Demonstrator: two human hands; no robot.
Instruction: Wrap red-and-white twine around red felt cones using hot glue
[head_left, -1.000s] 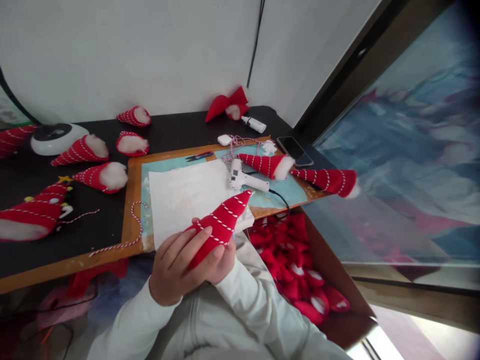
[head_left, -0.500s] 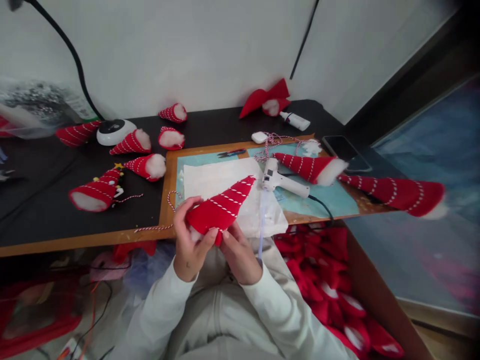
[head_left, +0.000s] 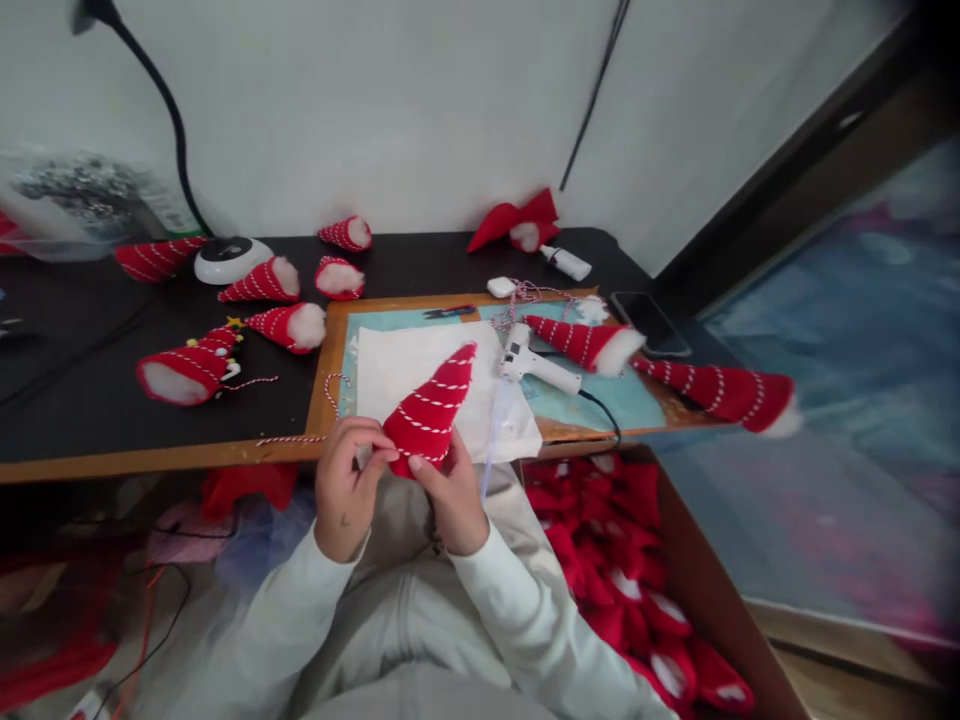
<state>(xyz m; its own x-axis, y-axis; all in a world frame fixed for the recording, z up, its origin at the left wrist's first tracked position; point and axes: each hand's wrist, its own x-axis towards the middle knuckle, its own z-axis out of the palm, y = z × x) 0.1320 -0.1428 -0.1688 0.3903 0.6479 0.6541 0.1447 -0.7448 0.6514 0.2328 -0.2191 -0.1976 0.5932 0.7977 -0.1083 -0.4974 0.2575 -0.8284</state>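
A red felt cone [head_left: 435,405] wound with red-and-white twine is held up over the table's front edge, its tip pointing up and right. My left hand [head_left: 349,485] pinches its lower left edge between thumb and fingertips. My right hand [head_left: 454,495] grips the base from the right, thumb in front and the other fingers behind. Under the cone's tip lies a white sheet [head_left: 375,370]. A white glue gun [head_left: 540,366] rests right of the sheet. The cone's underside is hidden.
Several stuffed red cones lie at the left, one [head_left: 180,375] with small trimmings. Scissors [head_left: 450,312], a phone [head_left: 651,323], a white bottle [head_left: 568,262] and two more cones [head_left: 712,393] are behind and right. A box [head_left: 720,560] of red pieces stands below.
The cone has turned more upright and its white stuffing no longer shows. My left hand has shifted to a fingertip pinch at its edge. The whole view has shifted slightly.
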